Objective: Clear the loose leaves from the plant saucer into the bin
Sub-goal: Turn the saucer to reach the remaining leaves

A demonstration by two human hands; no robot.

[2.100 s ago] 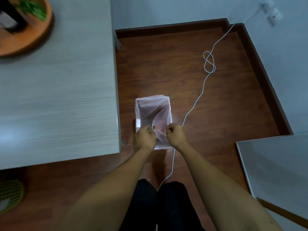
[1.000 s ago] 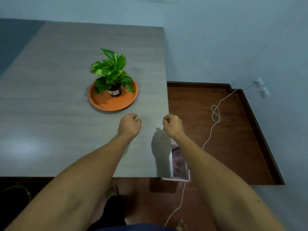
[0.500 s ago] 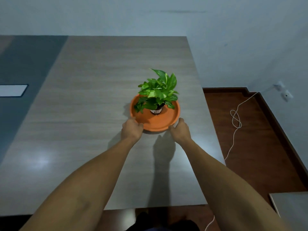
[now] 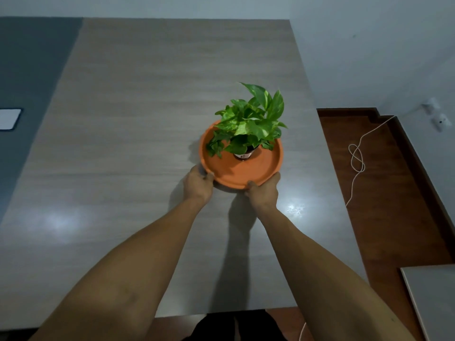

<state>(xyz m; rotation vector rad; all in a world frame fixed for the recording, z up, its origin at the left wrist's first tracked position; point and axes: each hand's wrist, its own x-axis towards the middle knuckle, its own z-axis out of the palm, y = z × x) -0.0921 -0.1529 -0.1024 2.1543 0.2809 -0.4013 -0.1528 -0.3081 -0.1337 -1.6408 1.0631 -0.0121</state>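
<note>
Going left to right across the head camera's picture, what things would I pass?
White mat → left hand → orange saucer → right hand → white cable → wall sockets.

Grey table [image 4: 147, 119], white cable [image 4: 357, 158] on floor [image 4: 394, 205]

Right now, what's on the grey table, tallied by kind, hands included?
Orange plant saucer: 1
Small pot holding the green plant, standing in the saucer: 1
Hands gripping the saucer's near rim, left hand and right hand: 2
Loose leaves lying in the saucer: 0 that I can make out
Total: 4, all on the table.
</note>
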